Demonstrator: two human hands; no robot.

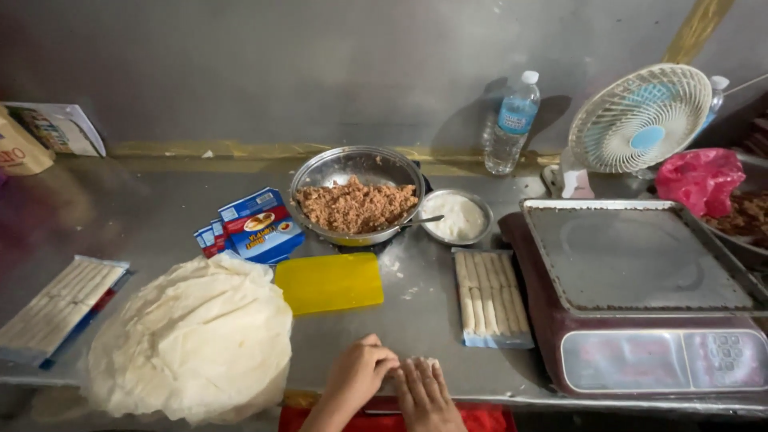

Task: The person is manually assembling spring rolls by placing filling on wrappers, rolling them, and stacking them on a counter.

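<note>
1. Both hands sit at bottom centre: left hand (358, 376) loosely curled, right hand (424, 390) flat, fingers together, neither clearly gripping anything.
2. Whatever's under the fingertips, can't tell.
3. Yellow board (330, 282) lies just above them, wrapper stack (192, 336) at lower left.

Blue-red cartons (254, 226) beside bowl (358, 194) (scale display (662, 359) blank, front right)

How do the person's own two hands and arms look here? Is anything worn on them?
Both are bare. The left hand and its forearm show no sleeve, glove, watch or ring. The right hand has no glove or ring either; its forearm is cut off by the frame edge.
</note>
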